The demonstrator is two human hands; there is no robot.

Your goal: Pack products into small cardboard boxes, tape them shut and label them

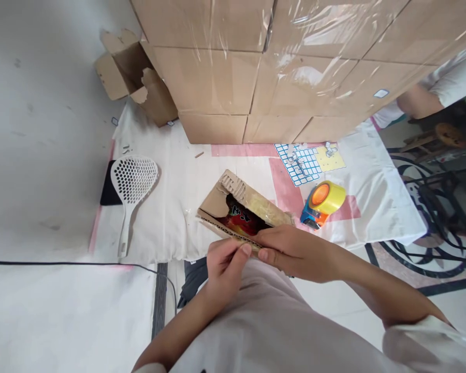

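Close to my body, at the table's near edge, is a small torn cardboard box (262, 202). Through its ragged opening a dark, shiny packet (243, 220) with red and green print shows. My left hand (226, 264) pinches the box's near edge between thumb and fingers. My right hand (291, 253) grips the same edge at the right corner, thumb on the near side and fingers reaching over the top. The undersides of both hands' grips are hidden. Right of the box stands a tape dispenser (321, 203) with a yellow roll.
Stacked cartons (217, 83) under clear film rise behind. A torn open carton (134, 72) is at back left. A white slotted skimmer (135, 178) lies left on a black flat item (109, 186). Label sheets (301, 163) lie at back right. Another person's arm (419, 101) shows far right.
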